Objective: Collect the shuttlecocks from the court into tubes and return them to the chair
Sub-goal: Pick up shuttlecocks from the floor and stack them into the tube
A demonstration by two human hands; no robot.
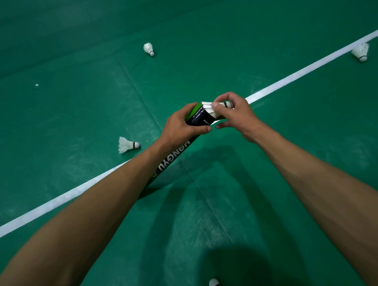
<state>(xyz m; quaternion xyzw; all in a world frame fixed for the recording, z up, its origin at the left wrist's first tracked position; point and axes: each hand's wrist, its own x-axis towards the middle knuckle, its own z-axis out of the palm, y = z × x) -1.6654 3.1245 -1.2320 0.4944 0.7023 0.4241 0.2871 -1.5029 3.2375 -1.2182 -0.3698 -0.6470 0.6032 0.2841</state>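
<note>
A: Though the court (pixel 70 106) is wide, the tube (pixel 198 118) hangs tilted above it, its mouth end gripped by the left hand (pixel 182 127)
B: The right hand (pixel 237 115) pinches a shuttle (pixel 212 110) at that mouth, cork outward
A: Skirt-first, I think feathers may snag the rim and crush
B: Or a loosened pinch drops it among the loose shuttles (pixel 127 144)

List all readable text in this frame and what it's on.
"HANGYU": large white letters along the tube.
"PUSH": small white print near the tube's mouth; the rest is hidden behind the shuttlecock.
Yellow mark lower on the tube: too small to read.
No other text visible.
</note>
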